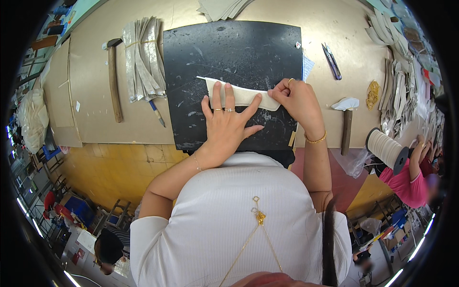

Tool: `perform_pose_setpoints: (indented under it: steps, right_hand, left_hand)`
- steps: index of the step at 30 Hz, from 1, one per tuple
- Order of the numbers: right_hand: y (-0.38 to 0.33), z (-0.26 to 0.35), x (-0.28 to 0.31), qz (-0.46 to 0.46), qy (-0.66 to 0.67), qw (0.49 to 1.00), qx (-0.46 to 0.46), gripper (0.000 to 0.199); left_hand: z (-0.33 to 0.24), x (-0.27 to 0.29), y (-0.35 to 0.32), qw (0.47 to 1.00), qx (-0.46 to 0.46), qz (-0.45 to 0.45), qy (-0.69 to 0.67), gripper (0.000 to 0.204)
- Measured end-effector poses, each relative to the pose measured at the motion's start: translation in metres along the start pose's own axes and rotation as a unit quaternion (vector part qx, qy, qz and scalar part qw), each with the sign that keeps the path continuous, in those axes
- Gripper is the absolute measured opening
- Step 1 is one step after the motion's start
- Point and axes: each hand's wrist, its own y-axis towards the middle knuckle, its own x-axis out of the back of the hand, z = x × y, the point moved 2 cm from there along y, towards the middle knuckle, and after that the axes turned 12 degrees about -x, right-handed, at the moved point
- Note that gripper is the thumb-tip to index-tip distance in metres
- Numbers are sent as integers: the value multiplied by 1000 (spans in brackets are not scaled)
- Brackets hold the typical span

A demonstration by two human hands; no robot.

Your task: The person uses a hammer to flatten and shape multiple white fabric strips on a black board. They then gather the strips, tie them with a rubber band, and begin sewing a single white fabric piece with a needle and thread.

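The left hand lies flat with fingers spread on a pale, curved strip of material, pressing it down onto a scuffed black work slab. The right hand, just to the right of the left, is closed in a pinch on the strip's right end, its fingers curled over the edge. The strip runs from beyond the left hand's fingertips across to the right hand and rests wholly on the slab. Left of the left hand, well apart, lie a bundle of silvery cut pieces, a blue pen and a wooden-handled hammer. Right of the right hand stand a second hammer, a pair of thread snips and a spool of white cord.
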Motion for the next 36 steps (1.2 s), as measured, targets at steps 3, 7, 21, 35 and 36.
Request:
perform_pose_setpoints:
  steps: [3,7,21,35,36]
  right_hand:
    - [0,-1,0,-4,0,1000,5,28]
    - [0,-3,-1,-8,0,1000,12,28]
    - [-5,1,2,-10,-9,1000,-6,24]
    - [-1,-40,24,-8,87,996,-12,29]
    - [-2,-40,23,-9,84,996,-17,29]
  left_hand:
    - [-1,-2,-2,1000,-3,-4,2,72]
    - [-3,1,-1,1000,8,-3,-11,71]
    - [-22,-20,12,997,-33,-54,33,80]
    - [-23,-19,12,996,-39,-41,70,79]
    - [-24,-19,12,996,-39,-40,75,80]
